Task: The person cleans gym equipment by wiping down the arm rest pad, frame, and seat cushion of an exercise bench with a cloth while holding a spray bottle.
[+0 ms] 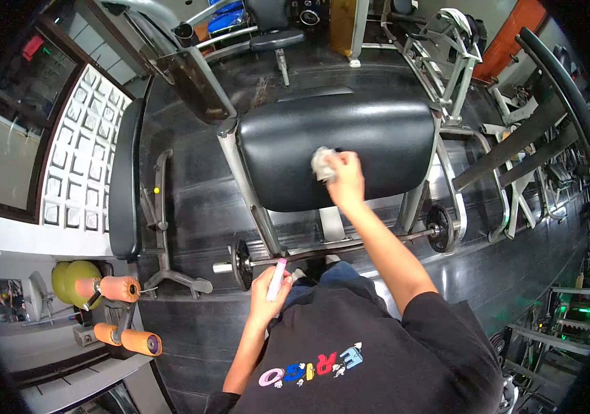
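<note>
On one black pad [378, 127] is one crumpled pale cloth [322, 164], with one barbell [309, 252] carrying two plates [242, 265] nearer the person; dark, glossy gym flooring [191, 228] spreads around. The right hand [347, 181] pinches the cloth, while the left hand [266, 293] wraps one slim white container [276, 281] with a pink end, possibly a spray bottle.

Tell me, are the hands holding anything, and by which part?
The left hand holds a pale tube by its lower part; the right hand, a crumpled cloth by one side.
</note>
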`<state>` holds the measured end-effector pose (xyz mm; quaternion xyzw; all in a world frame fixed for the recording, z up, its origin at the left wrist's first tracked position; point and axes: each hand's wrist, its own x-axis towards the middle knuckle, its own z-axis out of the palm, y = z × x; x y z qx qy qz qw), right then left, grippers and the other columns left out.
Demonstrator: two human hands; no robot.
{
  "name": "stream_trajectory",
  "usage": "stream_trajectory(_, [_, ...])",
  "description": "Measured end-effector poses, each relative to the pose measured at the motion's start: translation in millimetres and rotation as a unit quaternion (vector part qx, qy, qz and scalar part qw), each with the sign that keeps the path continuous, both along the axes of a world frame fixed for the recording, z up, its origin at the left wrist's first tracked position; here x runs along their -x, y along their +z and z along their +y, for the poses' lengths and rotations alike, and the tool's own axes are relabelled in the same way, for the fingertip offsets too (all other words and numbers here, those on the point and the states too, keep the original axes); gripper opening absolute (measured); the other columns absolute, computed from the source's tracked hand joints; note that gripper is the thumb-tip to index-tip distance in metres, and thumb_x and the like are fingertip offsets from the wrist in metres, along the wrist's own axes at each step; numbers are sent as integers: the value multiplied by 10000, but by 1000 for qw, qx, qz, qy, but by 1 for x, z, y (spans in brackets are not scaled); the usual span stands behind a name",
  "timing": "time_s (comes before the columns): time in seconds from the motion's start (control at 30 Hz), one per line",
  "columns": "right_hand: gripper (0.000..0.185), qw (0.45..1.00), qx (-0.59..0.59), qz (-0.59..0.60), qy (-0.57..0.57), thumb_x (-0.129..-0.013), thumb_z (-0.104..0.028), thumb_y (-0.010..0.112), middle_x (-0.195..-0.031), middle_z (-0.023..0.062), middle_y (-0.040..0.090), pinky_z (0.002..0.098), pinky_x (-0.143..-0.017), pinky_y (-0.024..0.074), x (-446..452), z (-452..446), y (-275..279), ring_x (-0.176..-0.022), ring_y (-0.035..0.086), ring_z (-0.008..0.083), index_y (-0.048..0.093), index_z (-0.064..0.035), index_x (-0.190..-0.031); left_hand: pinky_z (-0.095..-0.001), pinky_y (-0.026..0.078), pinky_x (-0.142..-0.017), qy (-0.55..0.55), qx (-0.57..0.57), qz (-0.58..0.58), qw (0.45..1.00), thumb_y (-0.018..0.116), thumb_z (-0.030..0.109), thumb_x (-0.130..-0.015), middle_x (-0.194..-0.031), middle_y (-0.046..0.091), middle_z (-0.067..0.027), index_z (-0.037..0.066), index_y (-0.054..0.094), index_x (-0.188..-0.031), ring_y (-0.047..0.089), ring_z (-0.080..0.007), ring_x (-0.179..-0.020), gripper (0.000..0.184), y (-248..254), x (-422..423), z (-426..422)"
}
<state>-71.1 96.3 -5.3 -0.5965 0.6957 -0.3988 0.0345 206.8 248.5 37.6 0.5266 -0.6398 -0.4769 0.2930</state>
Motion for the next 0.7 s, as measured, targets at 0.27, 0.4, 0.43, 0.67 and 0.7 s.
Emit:
stream_trajectory(0.27, [487, 983, -105, 37, 147, -676, 96, 670, -1100, 94, 586, 419, -897, 528, 25, 58, -76, -1087, 577, 320, 710, -181, -1076, -315, 493, -649, 84, 25, 36, 996, 699, 103, -856, -760, 648, -91, 8, 664, -923, 614, -178, -669, 121, 0, 7, 0])
stream_trajectory(0.4, [480, 998, -54, 18, 26, -678, 76, 701, -1125, 100, 590, 423, -877, 530, 30, 35, -29, -1084, 588, 327, 695, -175, -1087, -319, 488, -637, 108, 18, 19, 994, 708, 112, -855, -754, 645, -91, 12, 664, -920, 611, -173, -661, 127, -10, 1, 12])
stream_trajectory(0.43, [495, 999, -34, 3, 28, -687, 66, 705, -1129, 99, 589, 425, -872, 535, 20, 25, -13, -1081, 591, 333, 683, -180, -1116, -320, 486, -634, 98, 10, -3, 995, 713, 118, -855, -751, 641, -91, 14, 665, -920, 610, -172, -660, 132, -10, 2, 12])
stream_trajectory(0.67, [212, 944, 1, 172, 282, -776, -104, 653, -1077, 49, 581, 409, -748, 567, -24, 20, -64, -963, 571, 302, 696, -194, -964, -333, 486, -637, 76, -1, -17, 997, 719, 137, -856, -754, 642, -98, 21, 668, -927, 617, -181, -670, 145, 4, 20, 6])
stream_trajectory(0.7, [215, 942, -25, 161, 293, -770, -99, 654, -1074, 44, 583, 406, -754, 566, -11, 33, -72, -962, 572, 299, 697, -192, -959, -333, 486, -637, 73, 0, -19, 997, 719, 137, -856, -754, 642, -98, 21, 668, -927, 617, -181, -670, 145, 5, 21, 5])
